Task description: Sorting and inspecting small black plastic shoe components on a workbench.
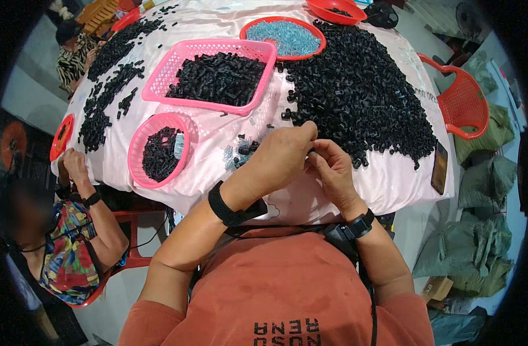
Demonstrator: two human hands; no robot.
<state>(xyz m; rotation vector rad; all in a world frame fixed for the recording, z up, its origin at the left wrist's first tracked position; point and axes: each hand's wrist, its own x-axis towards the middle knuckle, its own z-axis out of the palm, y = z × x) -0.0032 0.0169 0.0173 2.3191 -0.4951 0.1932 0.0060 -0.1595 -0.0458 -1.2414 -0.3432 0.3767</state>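
Note:
My left hand and my right hand meet above the near edge of the cloth-covered table. Both are closed, fingertips pinched together around a small black plastic part, mostly hidden by the fingers. Just beyond them spreads a large heap of small black plastic parts. Beside my left wrist lie a few loose black parts and a little scatter of clear pieces. A round pink basket with thin black pieces and a pale packet stands to the left.
Behind it sits a rectangular pink basket of black parts; a red bowl holds clear bluish pieces. A phone lies at the right edge. Co-workers sit at left. A red chair and sacks stand right.

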